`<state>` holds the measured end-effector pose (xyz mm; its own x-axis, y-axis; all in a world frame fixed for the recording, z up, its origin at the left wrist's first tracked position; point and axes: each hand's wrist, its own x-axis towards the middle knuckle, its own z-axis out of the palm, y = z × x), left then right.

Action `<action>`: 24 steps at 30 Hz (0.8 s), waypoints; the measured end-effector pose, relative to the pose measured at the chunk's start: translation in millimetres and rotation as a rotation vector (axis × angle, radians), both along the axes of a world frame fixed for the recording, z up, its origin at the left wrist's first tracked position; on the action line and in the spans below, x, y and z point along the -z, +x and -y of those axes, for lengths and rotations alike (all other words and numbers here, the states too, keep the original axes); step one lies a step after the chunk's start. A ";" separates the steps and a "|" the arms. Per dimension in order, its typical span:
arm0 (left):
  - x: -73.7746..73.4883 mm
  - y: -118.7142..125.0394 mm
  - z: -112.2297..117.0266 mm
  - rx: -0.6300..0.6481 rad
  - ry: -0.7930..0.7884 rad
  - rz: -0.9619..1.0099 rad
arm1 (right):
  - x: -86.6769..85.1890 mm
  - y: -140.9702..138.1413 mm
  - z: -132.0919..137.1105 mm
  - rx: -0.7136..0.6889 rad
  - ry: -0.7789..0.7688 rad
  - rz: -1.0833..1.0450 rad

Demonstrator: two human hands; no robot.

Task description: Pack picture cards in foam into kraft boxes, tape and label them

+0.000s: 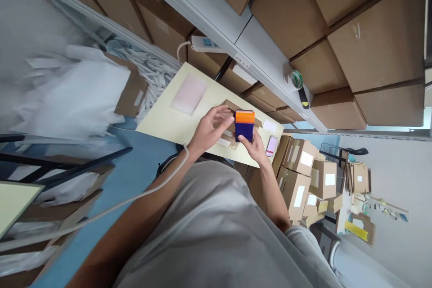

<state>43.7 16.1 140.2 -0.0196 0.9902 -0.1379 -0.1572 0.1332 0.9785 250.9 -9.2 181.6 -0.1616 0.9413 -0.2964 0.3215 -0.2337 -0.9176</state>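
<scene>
Head view, tilted hard, looking down past a grey shirt (pixel 209 234) onto a pale yellow table (pixel 158 121). Holding a small box (pixel 244 126), orange on top and dark blue below, just above the table's far half, between both hands. Right hand (pixel 254 147) clamped on the blue part from beneath, thumb and fingers wrapped round its sides. Left hand (pixel 211 129) loose and spread, fingers curved, fingertips (pixel 230 114) reaching the orange end; touching it or just short of it, cannot tell. Hands close together, parted only by the box.

Under them, lying flat on the table, a brown cardboard piece (pixel 228 104), with a white label (pixel 223 142) near it. Farther along the tabletop, a pale pink sheet (pixel 189 93), well apart from the hands. Just beside the right hand, near the table edge, a phone (pixel 272 146) with a reddish screen. Trailing from the left wrist along the forearm, a white cable (pixel 135 198).

Behind the table, a grey shelf rail (pixel 216 13) loaded with big brown cartons (pixel 374 40); resting on it, a white power strip (pixel 204 43) and a tape roll (pixel 297 79). Beyond the table's end, stacked low, smaller cartons (pixel 303 175) with white labels. To the left, blurred white bags (pixel 74 94).
</scene>
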 end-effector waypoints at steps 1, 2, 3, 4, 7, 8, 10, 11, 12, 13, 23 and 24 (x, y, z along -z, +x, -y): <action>-1.9 -5.5 -3.3 0.027 -0.017 0.054 | -1.7 1.1 3.0 -0.028 -0.017 0.009; -4.2 -10.6 -6.4 0.064 -0.028 0.100 | -3.7 2.2 5.8 -0.052 -0.028 0.031; -6.6 -15.0 -9.1 0.101 -0.034 0.133 | -5.7 3.1 8.3 -0.072 -0.032 0.061; -8.8 -18.8 -11.3 0.134 -0.040 0.156 | -7.6 3.9 10.2 -0.087 -0.032 0.095; -13.5 -25.2 -15.0 0.183 -0.061 0.167 | -12.3 6.5 13.2 -0.123 -0.023 0.185; -14.2 -26.0 -15.8 0.189 -0.070 0.161 | -13.4 7.5 13.5 -0.135 -0.019 0.206; -13.7 -26.7 -17.2 0.206 -0.092 0.154 | -15.5 10.3 13.5 -0.159 -0.014 0.246; -12.5 -26.8 -18.1 0.219 -0.104 0.155 | -16.3 12.0 13.5 -0.170 -0.014 0.268; -10.5 -26.8 -19.1 0.237 -0.116 0.161 | -17.0 13.9 13.4 -0.180 -0.018 0.291; -7.8 -26.8 -20.2 0.255 -0.126 0.169 | -17.5 15.8 13.3 -0.188 -0.025 0.314; 42.1 -13.5 -22.6 0.224 -0.159 0.054 | -15.3 13.7 -3.9 -0.186 -0.184 0.440; 46.3 -13.2 -22.8 0.207 -0.161 0.043 | -18.1 15.6 -6.9 -0.215 -0.215 0.441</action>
